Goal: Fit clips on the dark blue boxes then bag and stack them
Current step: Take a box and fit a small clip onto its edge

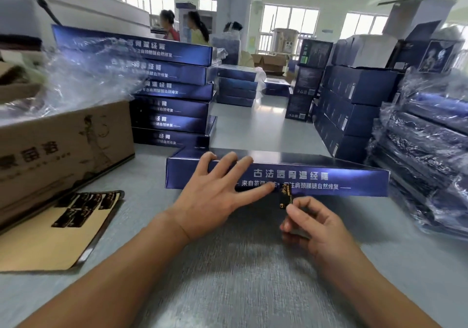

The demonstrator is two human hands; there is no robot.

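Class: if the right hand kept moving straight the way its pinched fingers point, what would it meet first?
Probably the front wall of the long dark blue cardboard box: the right hand pinches a small black-and-gold clip already at that wall.

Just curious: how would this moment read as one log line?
left hand: steadies dark blue box | right hand: pinches clip at box front | bagging: pending

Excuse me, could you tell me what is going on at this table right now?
A person is working on a dark blue box lying on the table. The left hand presses flat on its front, while the right hand pinches a small black clip against the lower edge. It is not bagged yet.
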